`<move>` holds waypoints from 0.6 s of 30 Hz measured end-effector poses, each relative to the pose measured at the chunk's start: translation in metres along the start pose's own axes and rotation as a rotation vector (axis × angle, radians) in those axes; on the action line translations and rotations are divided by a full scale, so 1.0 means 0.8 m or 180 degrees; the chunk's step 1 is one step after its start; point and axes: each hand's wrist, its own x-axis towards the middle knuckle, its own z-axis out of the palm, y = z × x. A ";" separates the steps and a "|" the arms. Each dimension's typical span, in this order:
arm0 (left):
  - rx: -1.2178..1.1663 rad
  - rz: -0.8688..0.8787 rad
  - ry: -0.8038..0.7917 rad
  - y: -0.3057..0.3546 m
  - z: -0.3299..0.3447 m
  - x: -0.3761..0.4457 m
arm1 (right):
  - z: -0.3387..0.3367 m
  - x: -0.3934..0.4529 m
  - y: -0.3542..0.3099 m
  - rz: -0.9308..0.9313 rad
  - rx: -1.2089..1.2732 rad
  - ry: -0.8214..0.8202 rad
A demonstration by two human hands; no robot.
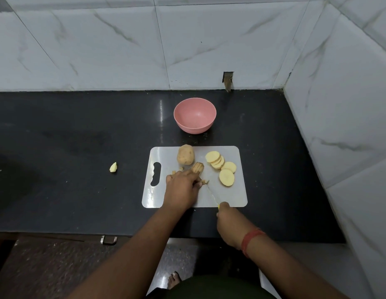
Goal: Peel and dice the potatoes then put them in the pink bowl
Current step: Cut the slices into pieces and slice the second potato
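Left hand: my left hand (181, 186) lies on the board (235, 197), fingers curled over a potato piece (204, 181).
Right hand: my right hand (227, 221) grips the knife (212, 195), tip at that piece.
Slices: slices (220, 167) lie right of my left hand.
Potato: whole potato (185, 157) just beyond my fingers.
Bowl: pink bowl (194, 118) behind the board.

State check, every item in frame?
pink bowl: upright, empty
whole potato: unpeeled, on cutting board
potato slices: cut rounds, overlapping
left hand: holding down potato pieces
right hand: gripping knife
stray piece: off board, on counter
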 end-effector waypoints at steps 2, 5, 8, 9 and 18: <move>-0.0017 -0.0036 -0.0016 0.000 0.001 0.000 | 0.000 -0.007 0.007 -0.0107 -0.0101 0.0041; -0.0050 -0.0058 -0.0054 -0.003 0.002 0.000 | 0.000 -0.017 0.011 -0.0215 -0.0127 0.0227; -0.0123 -0.0123 -0.0033 -0.007 0.003 -0.003 | -0.002 -0.022 0.002 -0.0307 -0.0022 0.0482; -0.0179 -0.0170 0.0002 -0.008 0.004 -0.004 | -0.002 -0.021 -0.001 -0.0357 -0.0028 0.0493; -0.0405 -0.0210 0.0136 -0.013 0.009 -0.007 | -0.008 -0.009 -0.030 -0.0192 -0.0044 0.0293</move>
